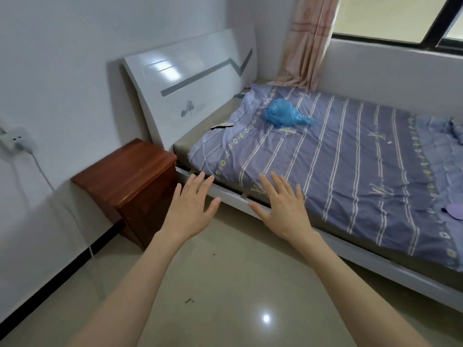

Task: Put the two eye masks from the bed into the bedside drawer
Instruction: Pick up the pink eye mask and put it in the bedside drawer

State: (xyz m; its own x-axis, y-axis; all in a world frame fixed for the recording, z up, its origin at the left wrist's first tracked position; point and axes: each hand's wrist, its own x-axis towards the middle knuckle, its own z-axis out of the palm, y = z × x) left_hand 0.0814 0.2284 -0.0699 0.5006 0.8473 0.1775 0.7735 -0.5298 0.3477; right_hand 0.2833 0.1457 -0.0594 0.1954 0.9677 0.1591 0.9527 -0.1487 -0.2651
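Observation:
A dark eye mask [222, 125] lies on the bare mattress strip near the headboard. A pale purple eye mask [454, 211] lies on the striped purple sheet at the right edge of view, partly cut off. The reddish-brown bedside cabinet [125, 176] stands left of the bed; its drawer front faces away from me and is hard to see. My left hand [193, 206] and right hand [283, 206] are stretched out in front of the bed's near edge, fingers spread, both holding nothing.
A blue plastic bag [285, 116] lies on the bed [350, 156] near the pillow end. A white headboard [190, 86] leans against the wall. A power strip with cable [17, 141] hangs on the left wall. Curtain and window are behind the bed. Tiled floor [225, 284] lies below my arms.

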